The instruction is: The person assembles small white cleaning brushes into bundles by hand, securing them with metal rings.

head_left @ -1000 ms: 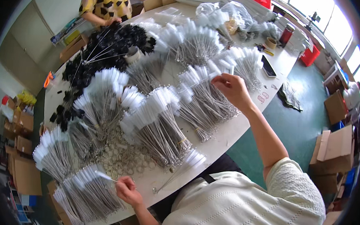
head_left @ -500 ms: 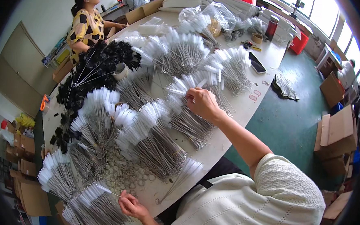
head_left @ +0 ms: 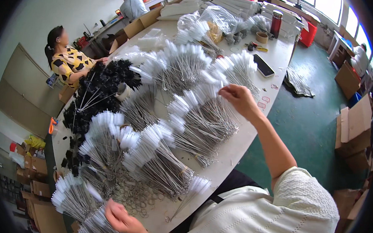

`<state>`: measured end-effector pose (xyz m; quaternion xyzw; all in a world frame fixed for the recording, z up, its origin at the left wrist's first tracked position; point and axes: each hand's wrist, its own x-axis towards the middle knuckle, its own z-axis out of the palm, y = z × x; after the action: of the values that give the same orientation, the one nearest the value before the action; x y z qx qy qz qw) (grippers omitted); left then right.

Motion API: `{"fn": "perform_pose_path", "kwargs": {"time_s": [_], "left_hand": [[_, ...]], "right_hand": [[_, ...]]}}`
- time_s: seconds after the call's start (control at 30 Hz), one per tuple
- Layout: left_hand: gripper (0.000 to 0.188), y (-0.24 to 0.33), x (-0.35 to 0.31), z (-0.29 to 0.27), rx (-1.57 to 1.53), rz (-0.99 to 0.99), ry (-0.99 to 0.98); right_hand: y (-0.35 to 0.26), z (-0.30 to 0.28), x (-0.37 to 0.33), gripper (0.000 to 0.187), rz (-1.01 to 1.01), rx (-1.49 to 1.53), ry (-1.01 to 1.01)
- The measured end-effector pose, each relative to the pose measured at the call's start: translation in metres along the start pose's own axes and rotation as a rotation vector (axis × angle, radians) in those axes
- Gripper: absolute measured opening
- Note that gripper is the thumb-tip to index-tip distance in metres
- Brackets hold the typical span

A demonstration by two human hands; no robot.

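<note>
My left hand [head_left: 122, 218] is at the near left, fingers pinched together and slightly blurred. From its fingertips sticks out a thin brush with a white bristle head [head_left: 92, 191], over a bundle of similar white-bristled wire brushes [head_left: 70, 197]. My right hand [head_left: 241, 101] hovers beside the bristle ends of a bundle of brushes [head_left: 210, 107] at the right side of the table. Its fingers are bent together, and what lies between them, if anything, is hidden. Loose metal rings [head_left: 142, 198] lie to the right of my left hand.
More brush bundles [head_left: 159, 153] cover the white table [head_left: 226, 161]. Black bristle pieces [head_left: 97, 90] are heaped at the left. A phone [head_left: 263, 65], a tape roll [head_left: 262, 37] and a red flask [head_left: 276, 24] are at the far right. A person in a patterned top [head_left: 69, 66] is across the table.
My right hand has moved right, away from the middle of the bundle. My left hand has shifted left and down, the brush with it. The whole view has turned a little.
</note>
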<state>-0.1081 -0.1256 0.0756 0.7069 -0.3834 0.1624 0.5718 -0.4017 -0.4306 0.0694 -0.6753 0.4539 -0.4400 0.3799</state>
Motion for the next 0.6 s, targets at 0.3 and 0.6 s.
{"fn": "perform_pose_path", "kwargs": {"time_s": [0.3,0.6], "left_hand": [[0.016,0.038,0.092,0.020,0.116,0.353,0.016],[0.015,0.048,0.078,0.007,0.055,0.265,-0.038]], "right_hand": [[0.062,-0.071,0.051,0.022,0.108,0.159,0.113],[0.120,-0.066,0.117,0.022,0.043,-0.847,0.287]]}}
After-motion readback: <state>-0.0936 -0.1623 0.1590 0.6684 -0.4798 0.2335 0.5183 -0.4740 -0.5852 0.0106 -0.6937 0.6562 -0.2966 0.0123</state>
